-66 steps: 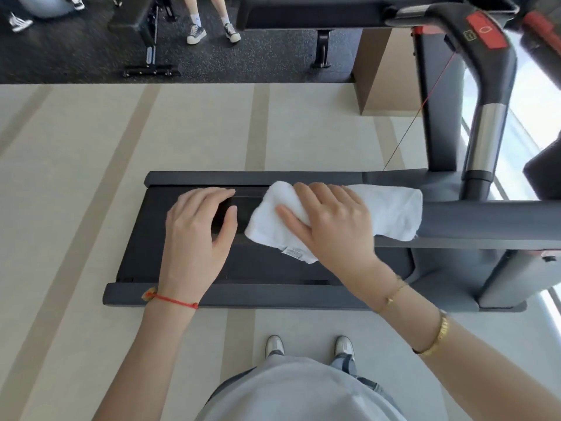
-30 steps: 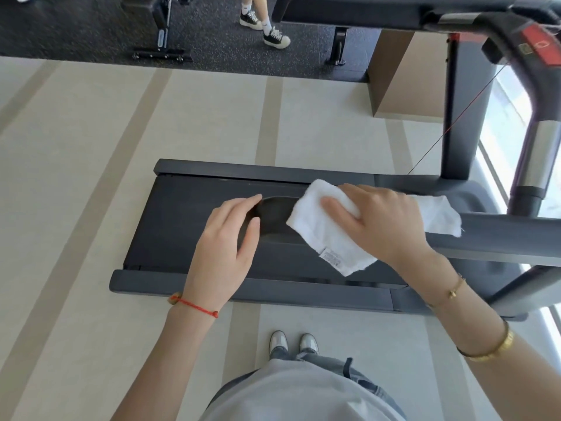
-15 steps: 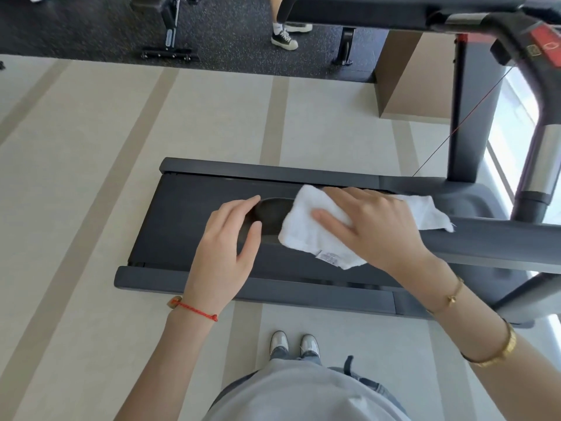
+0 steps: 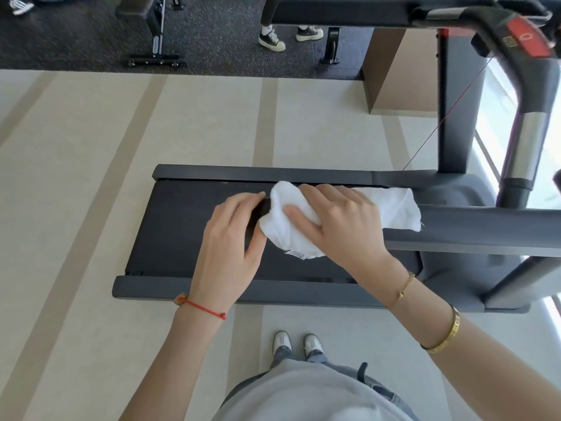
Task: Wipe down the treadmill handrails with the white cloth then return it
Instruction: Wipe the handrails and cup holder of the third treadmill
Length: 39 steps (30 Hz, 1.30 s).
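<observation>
Pale floor with wide tan stripes fills most of the frame, and a dark speckled mat runs along the top edge. On that mat I see a black bench stand at the upper left and two feet in dark sneakers near the top middle.

I look down at a grey treadmill lying across the middle of the frame. Its black belt sits between two grey side rails. A grey handrail comes in from the right edge and ends near the middle, over the belt.

My right hand lies on the white cloth. The fingers are spread a little and curl down over it, pressing it onto the handrail. The cloth wraps the end of the handrail, with one bunched part at the left and a flat part sticking out to the right past my hand. A small tag hangs at its lower edge.

My left hand sits just left of the cloth. Its fingers bend around the dark tip of the handrail, and the thumb touches the cloth's edge.

At the upper right stands a dark post, a curved bar with a silver part, and a red button. My two grey shoes show at the bottom middle.
</observation>
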Each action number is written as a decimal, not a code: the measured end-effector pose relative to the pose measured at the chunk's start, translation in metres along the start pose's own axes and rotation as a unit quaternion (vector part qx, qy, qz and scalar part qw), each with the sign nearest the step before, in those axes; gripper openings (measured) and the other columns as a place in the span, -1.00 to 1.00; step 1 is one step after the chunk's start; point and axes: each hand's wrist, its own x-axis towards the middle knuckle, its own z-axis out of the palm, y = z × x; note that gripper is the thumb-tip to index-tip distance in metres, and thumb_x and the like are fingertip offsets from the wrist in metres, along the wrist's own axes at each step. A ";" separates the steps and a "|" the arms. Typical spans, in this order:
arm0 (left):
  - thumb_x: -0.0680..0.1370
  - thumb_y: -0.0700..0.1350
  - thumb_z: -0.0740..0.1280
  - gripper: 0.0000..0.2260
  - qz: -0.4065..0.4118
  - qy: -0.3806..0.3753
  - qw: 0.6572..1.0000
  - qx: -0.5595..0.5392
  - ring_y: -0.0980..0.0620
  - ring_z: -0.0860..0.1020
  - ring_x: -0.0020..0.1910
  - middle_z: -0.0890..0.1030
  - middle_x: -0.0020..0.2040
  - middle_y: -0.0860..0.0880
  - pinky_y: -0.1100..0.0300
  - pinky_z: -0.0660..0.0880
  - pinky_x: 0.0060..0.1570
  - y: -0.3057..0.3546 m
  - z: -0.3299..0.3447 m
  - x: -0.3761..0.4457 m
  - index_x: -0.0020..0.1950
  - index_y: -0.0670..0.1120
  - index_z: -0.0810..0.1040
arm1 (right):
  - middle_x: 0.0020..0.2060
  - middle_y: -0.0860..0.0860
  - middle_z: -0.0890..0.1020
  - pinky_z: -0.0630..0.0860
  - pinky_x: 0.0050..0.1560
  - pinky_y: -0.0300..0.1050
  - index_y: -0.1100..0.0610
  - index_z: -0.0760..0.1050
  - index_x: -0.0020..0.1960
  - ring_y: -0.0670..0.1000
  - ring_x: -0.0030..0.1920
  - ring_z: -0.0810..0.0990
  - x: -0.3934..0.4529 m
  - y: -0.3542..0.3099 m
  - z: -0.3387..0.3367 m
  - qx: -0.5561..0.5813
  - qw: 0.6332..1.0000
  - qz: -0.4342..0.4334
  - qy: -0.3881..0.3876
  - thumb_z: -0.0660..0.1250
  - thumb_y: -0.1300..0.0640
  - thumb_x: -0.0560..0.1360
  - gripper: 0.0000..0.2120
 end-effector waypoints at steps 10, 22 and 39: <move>0.60 -0.19 0.31 -0.81 0.099 -0.017 0.992 0.078 0.00 0.57 0.12 0.64 0.12 0.02 -0.02 0.31 0.39 0.049 0.040 0.022 0.18 -0.11 0.62 | -0.38 -0.02 0.53 0.44 -0.25 -0.08 0.12 0.58 -0.18 0.06 -0.35 0.48 -0.035 0.067 -0.019 -0.041 0.997 0.016 0.067 0.26 -0.10 0.56 -0.67; 0.62 -0.20 0.25 -0.87 0.134 -0.064 0.988 0.042 -0.02 0.56 -0.05 0.63 -0.02 0.04 -0.01 0.44 0.06 0.158 0.136 0.037 0.01 -0.11 0.60 | -0.41 -0.02 0.50 0.41 -0.30 -0.05 0.13 0.58 -0.22 0.06 -0.37 0.46 -0.077 0.188 -0.056 -0.049 0.993 0.016 0.109 0.32 -0.04 0.52 -0.73; 0.61 -0.15 0.30 -0.81 0.137 -0.067 0.987 0.045 0.03 0.60 0.05 0.66 0.07 0.07 0.07 0.47 0.11 0.324 0.285 0.041 0.18 -0.07 0.63 | -0.12 0.04 0.67 0.52 -0.03 -0.01 0.18 0.62 -0.02 0.10 -0.10 0.62 -0.160 0.405 -0.142 -0.065 0.993 0.015 0.097 0.30 -0.03 0.56 -0.72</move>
